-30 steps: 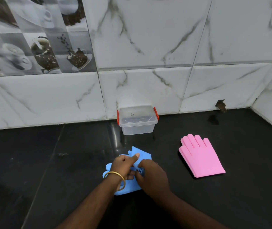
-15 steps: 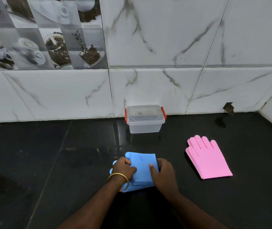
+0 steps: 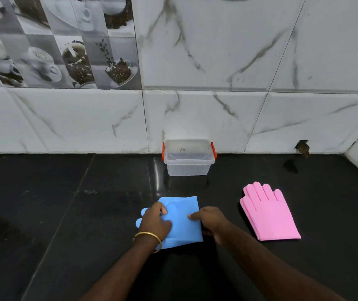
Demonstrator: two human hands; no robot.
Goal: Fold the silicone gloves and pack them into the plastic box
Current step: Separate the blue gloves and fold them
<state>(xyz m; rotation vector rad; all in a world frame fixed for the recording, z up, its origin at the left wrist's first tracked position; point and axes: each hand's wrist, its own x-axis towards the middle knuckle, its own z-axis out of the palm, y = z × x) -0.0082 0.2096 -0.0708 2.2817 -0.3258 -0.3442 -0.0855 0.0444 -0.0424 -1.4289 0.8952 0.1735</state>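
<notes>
Blue silicone gloves [image 3: 182, 216] lie folded on the black counter in front of me, with fingertips sticking out at the left. My left hand [image 3: 154, 222] presses down on their left part. My right hand [image 3: 213, 221] holds their right edge, thumb on top. Pink silicone gloves [image 3: 268, 213] lie flat and unfolded to the right, fingers pointing away from me. The clear plastic box [image 3: 187, 158] with red latches stands against the wall behind the blue gloves, its lid on.
The black counter [image 3: 65, 213] meets a white marble-tiled wall [image 3: 217, 105] at the back and another wall at the far right. A small brown chipped hole [image 3: 302, 146] sits at the wall's base on the right.
The blue gloves have gone from bunched under my fingers to a flat folded shape. Both hands now press and hold the fold. The view has shifted slightly.
</notes>
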